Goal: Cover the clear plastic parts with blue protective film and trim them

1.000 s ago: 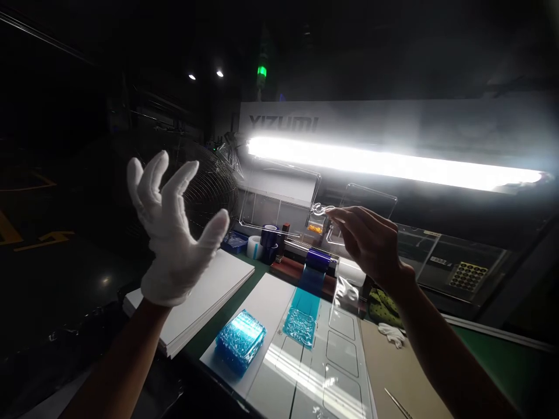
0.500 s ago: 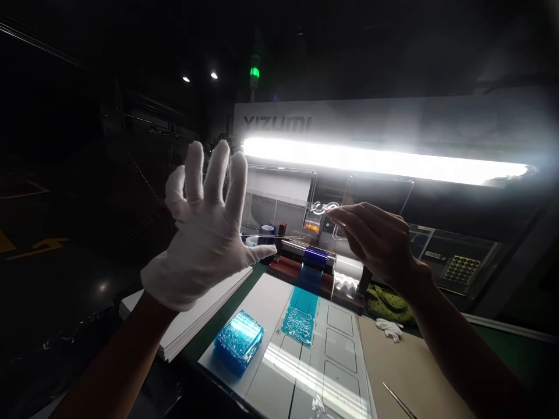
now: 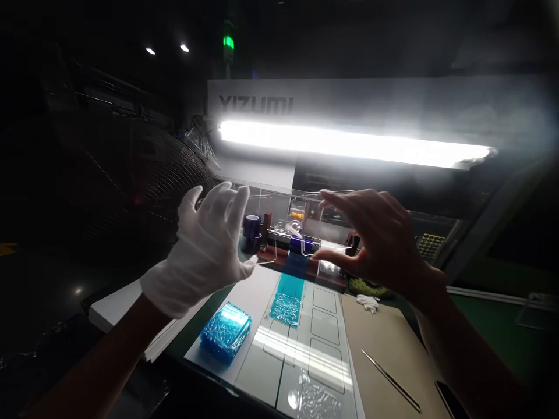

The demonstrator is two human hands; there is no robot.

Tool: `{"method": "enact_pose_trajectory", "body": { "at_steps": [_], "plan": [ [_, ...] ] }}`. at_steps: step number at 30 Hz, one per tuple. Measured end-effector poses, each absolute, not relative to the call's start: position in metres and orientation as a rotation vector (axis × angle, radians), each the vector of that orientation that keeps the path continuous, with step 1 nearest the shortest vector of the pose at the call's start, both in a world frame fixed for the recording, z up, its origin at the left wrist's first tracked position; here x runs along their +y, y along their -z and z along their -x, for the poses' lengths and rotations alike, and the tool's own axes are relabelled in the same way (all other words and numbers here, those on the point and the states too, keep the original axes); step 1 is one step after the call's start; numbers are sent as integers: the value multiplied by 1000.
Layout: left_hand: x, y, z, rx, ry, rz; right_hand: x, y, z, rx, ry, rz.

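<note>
Between my hands hangs a clear plastic moulding (image 3: 294,227), two thin see-through panels joined by a curly middle piece. My left hand (image 3: 205,244), in a white glove, has its fingers on top and thumb below, around the left panel's edges. My bare right hand (image 3: 371,233) spans the right panel in the same way, fingertips at the upper edge and thumb at the lower. The panels' outlines are faint against the background. Below lies a stack of blue film-covered pieces (image 3: 227,331). Beside it, a wrinkled blue film patch (image 3: 286,308) rests on the marked board (image 3: 325,326).
A bright tube lamp (image 3: 349,142) crosses above my hands. Behind them are a blue film roll (image 3: 301,244) and tape rolls (image 3: 252,233). Tweezers (image 3: 391,381) and a crumpled white glove (image 3: 367,302) lie right. Clear crinkled film (image 3: 317,400) lies in front; white sheets (image 3: 117,302) sit left.
My left hand has gone from spread fingers to curling around the left panel. My right hand has opened from a pinch to a wider hold on the right panel. The view has shifted.
</note>
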State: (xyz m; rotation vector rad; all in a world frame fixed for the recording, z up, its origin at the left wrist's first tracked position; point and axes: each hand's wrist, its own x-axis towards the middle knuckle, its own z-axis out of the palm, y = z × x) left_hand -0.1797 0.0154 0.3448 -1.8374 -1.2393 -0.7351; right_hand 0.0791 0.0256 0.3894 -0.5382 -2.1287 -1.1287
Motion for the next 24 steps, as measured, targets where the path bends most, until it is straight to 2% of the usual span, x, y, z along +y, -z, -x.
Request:
{"method": "enact_pose_trajectory", "body": {
  "at_steps": [5, 11, 15, 18, 20, 22, 24],
  "plan": [
    [36, -323, 200, -1173, 803, 1925, 24, -385, -96, -2335, 1039, 748],
    [41, -314, 214, -1137, 878, 2079, 50, -369, -97, -2564, 785, 856],
    [37, -291, 208, -1057, 1144, 2346, 61, -340, -91, -2626, 379, 869],
    [37, -257, 192, -963, 1537, 2597, 70, -302, -84, -2648, -48, 776],
    [39, -237, 184, -989, 1711, 2690, 75, -284, -86, -2640, -210, 731],
    [45, -228, 184, -1115, 1594, 2718, 75, -280, -93, -2625, -173, 772],
    [51, -232, 186, -1272, 1240, 2626, 69, -290, -101, -2613, 43, 870]
  ]
}}
